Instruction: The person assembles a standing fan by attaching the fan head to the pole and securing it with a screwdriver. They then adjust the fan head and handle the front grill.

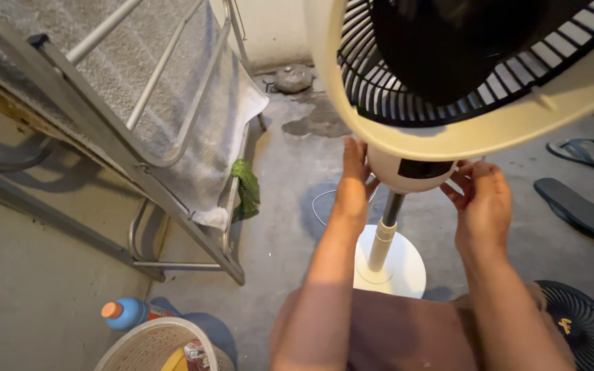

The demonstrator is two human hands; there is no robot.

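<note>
A cream standing fan fills the upper right, with a black grille [393, 89] inside its cream rim. Its rounded neck housing [407, 172] sits on a pole above a round white base [403, 264] on the concrete floor. My left hand [352, 178] rests with straight fingers against the left side of the neck housing. My right hand [479, 196] is curled at the housing's right side, fingertips touching it. Neither hand holds a loose object.
A metal drying rack [139, 165] draped with a grey towel [207, 137] stands at left, a green cloth [245, 189] hanging from it. A blue bottle [125, 312] and woven basket [152, 343] sit bottom left. A detached black fan grille [582, 326] and sandals [579, 209] lie at right.
</note>
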